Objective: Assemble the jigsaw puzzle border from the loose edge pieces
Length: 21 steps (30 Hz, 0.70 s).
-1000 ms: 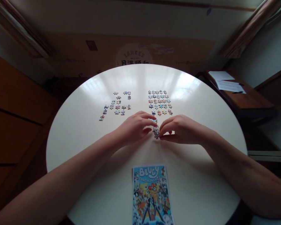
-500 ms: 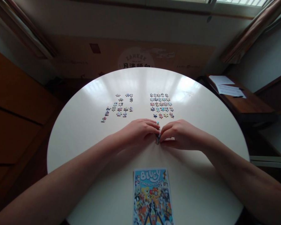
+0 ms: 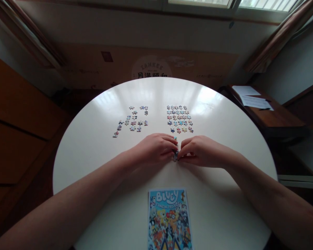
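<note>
A narrow upright strip of joined jigsaw puzzle pieces (image 3: 175, 156) lies on the white round table between my hands. My left hand (image 3: 161, 147) has its fingers bent together over the strip's left side and covers much of it. From the right, my right hand (image 3: 194, 149) pinches at the strip's lower end, thumb and fingertips close together. Whether a separate piece is in that pinch is too small to tell. Beyond my hands, loose puzzle pieces (image 3: 180, 117) lie in neat rows. More scattered pieces (image 3: 133, 123) are at the left.
A colourful picture sheet lettered "Bluey" (image 3: 170, 218) lies in front of me on the table (image 3: 219, 208). Papers (image 3: 255, 101) and a pen rest on a wooden desk (image 3: 279, 116) at the right. A wall and window stand behind the table.
My right hand has drawn its fingers slightly closer together at the strip's lower end. My left hand stays on the strip. The view has tilted up a little.
</note>
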Available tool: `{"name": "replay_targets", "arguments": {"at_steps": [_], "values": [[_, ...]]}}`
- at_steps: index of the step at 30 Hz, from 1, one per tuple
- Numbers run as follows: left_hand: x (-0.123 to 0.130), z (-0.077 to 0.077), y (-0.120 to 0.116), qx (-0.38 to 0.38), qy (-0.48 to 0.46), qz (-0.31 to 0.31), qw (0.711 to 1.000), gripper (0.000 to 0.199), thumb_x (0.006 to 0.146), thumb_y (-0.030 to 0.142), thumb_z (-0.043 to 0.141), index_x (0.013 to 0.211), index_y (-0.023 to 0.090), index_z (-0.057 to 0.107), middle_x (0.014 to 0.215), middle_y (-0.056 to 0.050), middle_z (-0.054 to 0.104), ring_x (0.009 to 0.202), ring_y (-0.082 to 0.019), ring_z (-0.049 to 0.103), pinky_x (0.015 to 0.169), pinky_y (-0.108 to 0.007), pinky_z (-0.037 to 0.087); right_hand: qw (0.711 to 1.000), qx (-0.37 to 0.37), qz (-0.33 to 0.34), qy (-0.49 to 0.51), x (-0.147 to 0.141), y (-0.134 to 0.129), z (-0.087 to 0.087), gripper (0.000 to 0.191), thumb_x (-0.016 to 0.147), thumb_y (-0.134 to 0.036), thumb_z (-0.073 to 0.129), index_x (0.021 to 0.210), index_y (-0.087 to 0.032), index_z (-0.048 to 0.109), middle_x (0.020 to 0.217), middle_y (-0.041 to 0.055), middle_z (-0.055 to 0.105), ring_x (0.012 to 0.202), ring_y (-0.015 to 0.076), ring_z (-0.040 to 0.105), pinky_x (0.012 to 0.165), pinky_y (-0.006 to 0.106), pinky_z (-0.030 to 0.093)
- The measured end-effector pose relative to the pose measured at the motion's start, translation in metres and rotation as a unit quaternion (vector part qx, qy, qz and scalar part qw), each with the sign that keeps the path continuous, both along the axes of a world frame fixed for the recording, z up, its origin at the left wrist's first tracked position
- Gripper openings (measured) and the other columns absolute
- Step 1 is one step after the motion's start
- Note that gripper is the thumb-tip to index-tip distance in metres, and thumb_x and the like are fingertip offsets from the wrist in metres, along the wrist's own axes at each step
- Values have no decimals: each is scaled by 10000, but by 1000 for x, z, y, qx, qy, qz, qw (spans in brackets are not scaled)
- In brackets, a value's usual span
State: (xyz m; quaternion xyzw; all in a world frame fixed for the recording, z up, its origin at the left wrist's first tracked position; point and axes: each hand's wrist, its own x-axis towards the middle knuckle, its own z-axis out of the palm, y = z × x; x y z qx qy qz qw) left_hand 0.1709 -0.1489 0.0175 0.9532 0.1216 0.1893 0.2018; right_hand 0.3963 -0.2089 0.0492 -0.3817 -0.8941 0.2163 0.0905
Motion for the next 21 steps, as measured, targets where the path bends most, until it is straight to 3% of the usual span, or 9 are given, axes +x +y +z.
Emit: {"name": "replay_targets", "arguments": {"at_steps": [9, 15, 21], "values": [[4, -4, -3, -16, 6, 45, 999, 103, 872, 236, 715, 946, 256, 784, 1090, -13, 780, 1097, -210, 708, 982, -354, 561, 998, -56, 39, 17, 9, 5, 8, 200, 921, -175, 663, 1009, -259, 822, 892, 16, 750, 702, 107, 637, 670, 233, 434], [4, -1, -3, -22, 3, 46, 999, 107, 875, 237, 714, 954, 249, 784, 1082, -21, 778, 1074, -203, 712, 970, -337, 560, 996, -47, 41, 57, 16, 10, 6, 223, 920, -170, 671, 1066, -257, 816, 879, 26, 740, 726, 114, 652, 693, 234, 452], [2, -3, -1, -16, 4, 37, 999, 134, 900, 230, 673, 974, 258, 781, 1105, -14, 772, 1080, -195, 706, 974, -329, 554, 998, -45, 39, 28, 11, 7, 3, 248, 894, -141, 672, 1034, -279, 823, 895, 11, 747, 723, 108, 653, 694, 228, 444]]}}
